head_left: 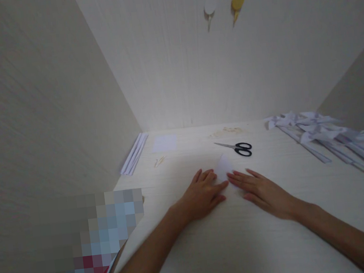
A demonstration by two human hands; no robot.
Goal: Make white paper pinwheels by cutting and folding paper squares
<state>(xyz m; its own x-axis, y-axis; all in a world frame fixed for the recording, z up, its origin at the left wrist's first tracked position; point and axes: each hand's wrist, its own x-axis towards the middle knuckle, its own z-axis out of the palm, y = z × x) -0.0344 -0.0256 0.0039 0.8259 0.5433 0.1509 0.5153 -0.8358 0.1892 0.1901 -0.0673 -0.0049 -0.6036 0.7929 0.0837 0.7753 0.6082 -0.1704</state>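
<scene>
At the middle of the pale, wood-grained tabletop (195, 253), we have a small white piece of paper (224, 166) between our two bare hands, its upper end narrowing to a point and its lower part partly covered by our fingers. Our left hand (205, 195) lies palm down, its fingers loosely bent and spread, the index finger reaching to the paper's lower edge; we see it grasping nothing. Our right hand (257, 191) is nearly flat, fingers long and close together, thumb set apart, fingertips resting on the paper's right side without pinching it.

Just beyond the paper, to the right, we have metal scissors with black looped handles (235, 146), their blades pointing left. Behind them we notice a scatter of thin beige bits (230, 130), too faint to make out. Toward the left wall lie a flat white square sheet (164, 143), a few slender pale slivers (160, 161) in front of it, and a bundle of rolled white paper tubes (134, 154). At the far right we find several white paper pinwheels on paper sticks (312, 126), overlapping one another. Above, a white round hook (210, 7) and a yellow oval hook (238, 1) sit on the back wall.
</scene>
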